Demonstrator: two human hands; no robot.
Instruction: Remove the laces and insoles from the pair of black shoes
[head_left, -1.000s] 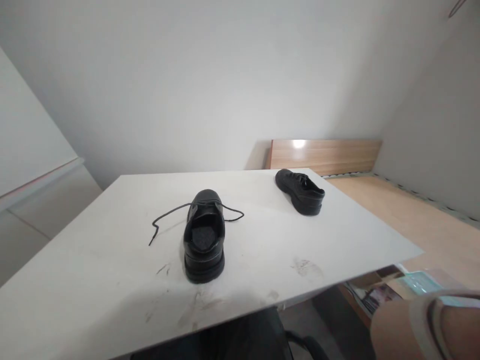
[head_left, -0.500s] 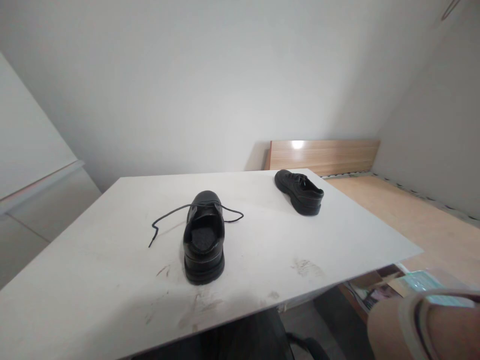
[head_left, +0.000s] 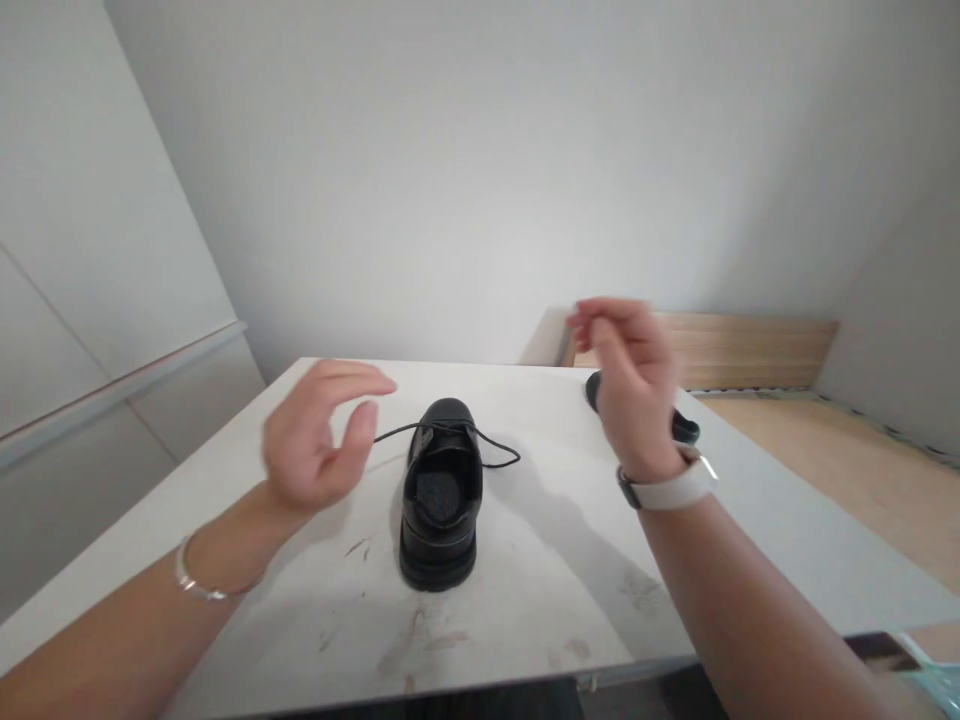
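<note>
Black shoe [head_left: 441, 500] mid-surface [head_left: 540, 570], heel nearest, grey insole inside, lace [head_left: 496, 452] untied, left hand [head_left: 315, 445] spread just beside it, right hand [head_left: 631, 390] raised, fingers loosely curled, second shoe [head_left: 684, 428] partly behind it

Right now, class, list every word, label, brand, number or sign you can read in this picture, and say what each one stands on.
No text can be read anywhere in the head view.
The near shoe, the far shoe, the table, the watch strap and the bracelet show no legible word, brand or number.
</note>
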